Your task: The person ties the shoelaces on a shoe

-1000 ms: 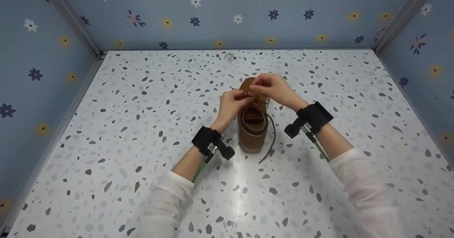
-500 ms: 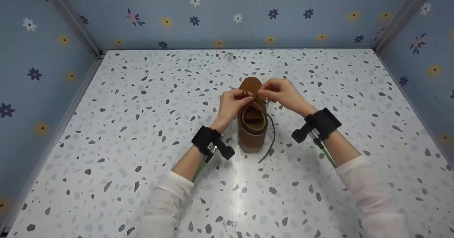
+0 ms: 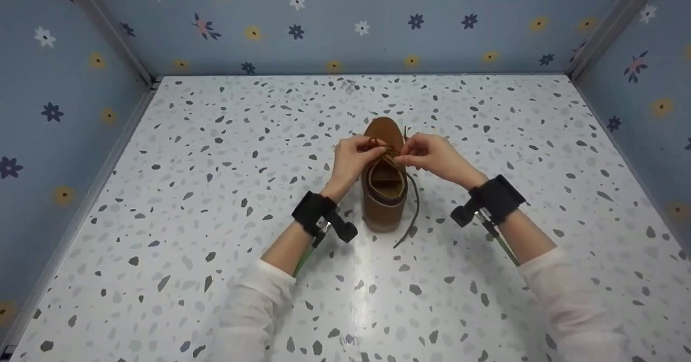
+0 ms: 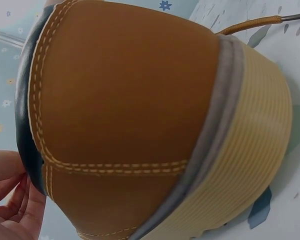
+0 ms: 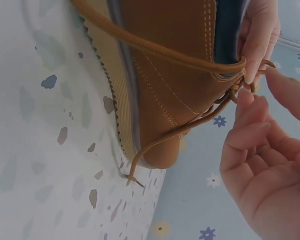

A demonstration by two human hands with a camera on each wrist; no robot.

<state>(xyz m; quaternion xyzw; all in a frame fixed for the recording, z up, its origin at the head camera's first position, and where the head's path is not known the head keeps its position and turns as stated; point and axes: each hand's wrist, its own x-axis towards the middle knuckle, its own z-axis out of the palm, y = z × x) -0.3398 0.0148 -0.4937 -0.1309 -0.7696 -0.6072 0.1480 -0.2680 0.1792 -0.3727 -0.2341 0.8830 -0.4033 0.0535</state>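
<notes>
A brown lace-up shoe (image 3: 384, 216) stands on the speckled surface, toe pointing away from me. My left hand (image 3: 353, 159) pinches the brown shoelace (image 5: 270, 63) at the top of the lacing, where a small loop shows between the fingertips. From the other side my right hand (image 3: 434, 157) meets it, thumb and curled fingers closing on the lace right beside the left fingertips. One loose lace end (image 3: 415, 205) trails along the right side past the heel. The other end (image 5: 157, 142) runs down toward the toe. In the left wrist view the shoe's heel (image 4: 125, 90) hides most of the lacing.
White speckled tabletop (image 3: 216, 200) surrounds the shoe. Blue flowered panels (image 3: 345, 43) stand at the back and both sides. Black straps (image 3: 496, 199) with small cameras and green cables sit on both wrists.
My right hand has moved from over the toe back toward the shoe opening and slightly right. A lace end now shows beside the toe. The left hand has stayed in place.
</notes>
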